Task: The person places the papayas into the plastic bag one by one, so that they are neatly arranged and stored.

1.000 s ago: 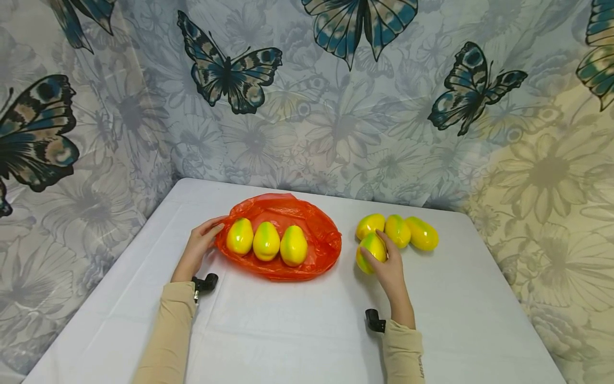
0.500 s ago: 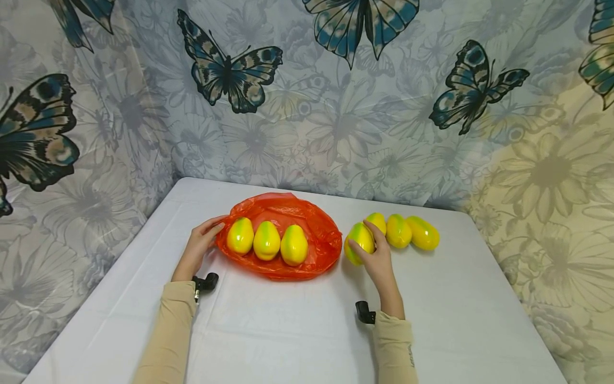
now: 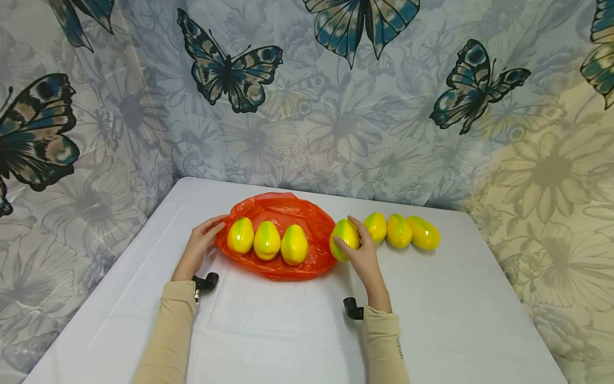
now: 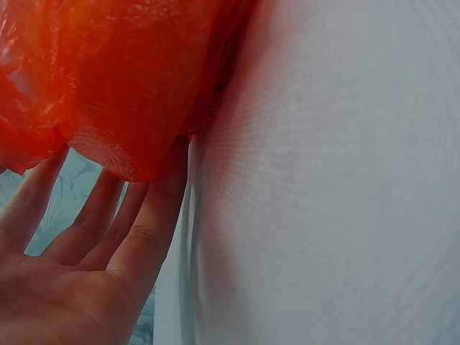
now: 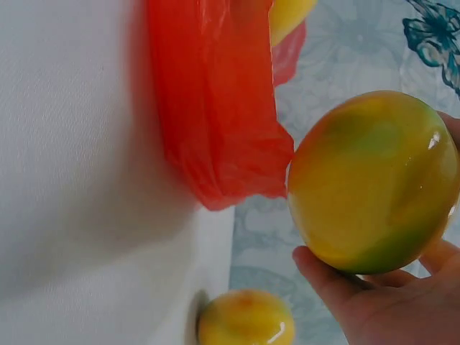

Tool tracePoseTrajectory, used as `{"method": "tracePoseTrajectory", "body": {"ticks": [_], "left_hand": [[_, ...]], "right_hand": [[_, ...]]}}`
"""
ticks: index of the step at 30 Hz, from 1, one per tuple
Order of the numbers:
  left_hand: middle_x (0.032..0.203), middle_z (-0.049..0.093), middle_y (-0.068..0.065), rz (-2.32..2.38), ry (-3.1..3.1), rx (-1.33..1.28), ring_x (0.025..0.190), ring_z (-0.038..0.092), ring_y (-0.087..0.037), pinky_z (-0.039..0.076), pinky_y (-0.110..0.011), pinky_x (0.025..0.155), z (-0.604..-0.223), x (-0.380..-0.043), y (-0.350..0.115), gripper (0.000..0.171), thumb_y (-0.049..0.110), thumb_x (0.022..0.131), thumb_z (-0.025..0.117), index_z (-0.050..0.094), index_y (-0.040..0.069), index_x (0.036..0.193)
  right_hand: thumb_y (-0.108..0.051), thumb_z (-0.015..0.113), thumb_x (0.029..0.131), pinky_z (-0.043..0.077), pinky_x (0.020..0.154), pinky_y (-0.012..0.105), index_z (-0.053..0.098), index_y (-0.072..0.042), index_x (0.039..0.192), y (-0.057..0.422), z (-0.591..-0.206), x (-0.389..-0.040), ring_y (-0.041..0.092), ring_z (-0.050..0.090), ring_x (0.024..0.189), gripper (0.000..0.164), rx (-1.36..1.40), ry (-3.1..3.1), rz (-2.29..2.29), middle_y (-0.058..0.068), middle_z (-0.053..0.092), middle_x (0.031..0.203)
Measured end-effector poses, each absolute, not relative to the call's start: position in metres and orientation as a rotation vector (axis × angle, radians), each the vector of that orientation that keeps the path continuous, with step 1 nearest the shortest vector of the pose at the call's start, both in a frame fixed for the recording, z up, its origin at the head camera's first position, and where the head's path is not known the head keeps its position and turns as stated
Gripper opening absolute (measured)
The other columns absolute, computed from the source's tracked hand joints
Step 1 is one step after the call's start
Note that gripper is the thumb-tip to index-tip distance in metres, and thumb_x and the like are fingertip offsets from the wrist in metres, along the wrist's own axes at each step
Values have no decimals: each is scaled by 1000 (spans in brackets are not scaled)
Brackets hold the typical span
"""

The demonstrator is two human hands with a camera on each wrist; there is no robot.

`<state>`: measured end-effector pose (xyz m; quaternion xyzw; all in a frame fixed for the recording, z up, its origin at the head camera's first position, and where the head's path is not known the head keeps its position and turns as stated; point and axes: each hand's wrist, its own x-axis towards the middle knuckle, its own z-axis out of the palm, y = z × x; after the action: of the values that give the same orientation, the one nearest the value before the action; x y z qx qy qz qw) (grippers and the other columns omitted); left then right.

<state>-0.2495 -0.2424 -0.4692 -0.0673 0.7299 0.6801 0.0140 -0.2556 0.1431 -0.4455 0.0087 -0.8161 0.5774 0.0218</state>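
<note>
My right hand [image 3: 362, 253] grips a glossy yellow mango [image 3: 344, 240] with a green streak. It holds it at the right rim of a red plastic bag [image 3: 318, 258]; in the right wrist view the mango [image 5: 374, 183] is raised beside the bag [image 5: 215, 108]. Inside the spread bag sit a left mango [image 3: 240, 236], a middle mango [image 3: 266, 241] and a right mango [image 3: 294, 245], all upright. At the bag's left edge rests my left hand [image 3: 199, 248]. The left wrist view shows its fingers [image 4: 147, 223] fairly straight against the plastic, their tips hidden by the bag.
Right of the bag on the white table [image 3: 288, 330] are a near mango [image 3: 376, 228], a middle one [image 3: 398, 231] and a far-right one [image 3: 423, 233] lying on its side. Butterfly-patterned cloth [image 3: 307, 133] hangs behind the table. Each wrist wears a black camera.
My right hand has carried its mango left, from beside the loose mangoes to the bag's right rim. The left hand and the mangoes in the bag have stayed put.
</note>
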Motion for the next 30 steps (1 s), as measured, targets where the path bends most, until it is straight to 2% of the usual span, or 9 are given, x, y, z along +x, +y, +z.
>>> {"method": "tracePoseTrajectory", "body": {"ticks": [11, 24, 30], "left_hand": [[146, 47, -13, 2128, 2264, -200, 105, 56, 1, 50, -13, 83, -469, -249, -242, 49, 29, 101, 53, 46, 7, 145], [149, 44, -17, 2117, 2277, -205, 109, 54, -4, 50, -12, 83, -468, -249, -241, 48, 28, 101, 52, 46, 7, 145], [149, 44, -17, 2119, 2271, -209, 110, 54, -4, 50, -13, 82, -469, -249, -242, 48, 28, 102, 52, 46, 7, 145]], "right_hand": [[-25, 73, 88, 38, 112, 49, 38, -25, 149, 123, -445, -256, 31, 40, 136, 69, 80, -2554, 1833, 6, 34, 155], [-25, 72, 89, 35, 114, 51, 37, -20, 150, 107, -452, -257, 30, 38, 138, 71, 141, -2603, 1816, 6, 35, 155], [-27, 73, 88, 34, 115, 52, 39, -22, 149, 102, -453, -257, 31, 37, 139, 70, 150, -2618, 1817, 6, 35, 155]]}}
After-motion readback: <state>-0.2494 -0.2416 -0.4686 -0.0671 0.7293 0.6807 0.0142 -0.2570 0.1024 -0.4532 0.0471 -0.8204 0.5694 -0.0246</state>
